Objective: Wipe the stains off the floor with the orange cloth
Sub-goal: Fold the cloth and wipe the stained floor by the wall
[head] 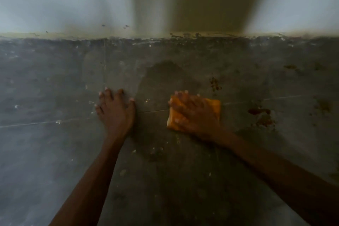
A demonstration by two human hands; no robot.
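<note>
Right hand: the right hand (194, 113) lies flat, palm down, on the orange cloth (213, 111), fingers spread and pointing toward the wall; it presses the cloth against the floor and does not grip it.
Orange cloth: folded to a rough square, it lies on the grey floor (55, 152), right of the middle of the view. The hand covers most of it; its right edge and lower left corner show bare.
Left hand: the left hand (115, 110) is empty and open wide, palm flat on the floor, fingers fanned out. It sits to the left of the cloth and clear of it.
Forearms: both bare forearms reach in from the bottom edge of the view.
Stains: brown stains (261, 115) lie on the floor to the right of the cloth and apart from it. A smaller brown cluster (214, 84) sits just beyond the cloth's upper right corner. A faint brown mark (290, 67) lies farther right, nearer the wall.
Darker patch: a darker patch (163, 75) of floor shows beyond the cloth, toward the wall.
Floor: dull grey, with pale specks and thin joint lines.
Wall: a pale wall (64, 2) rises at the far edge of the floor, its base grimy and much blurred.
</note>
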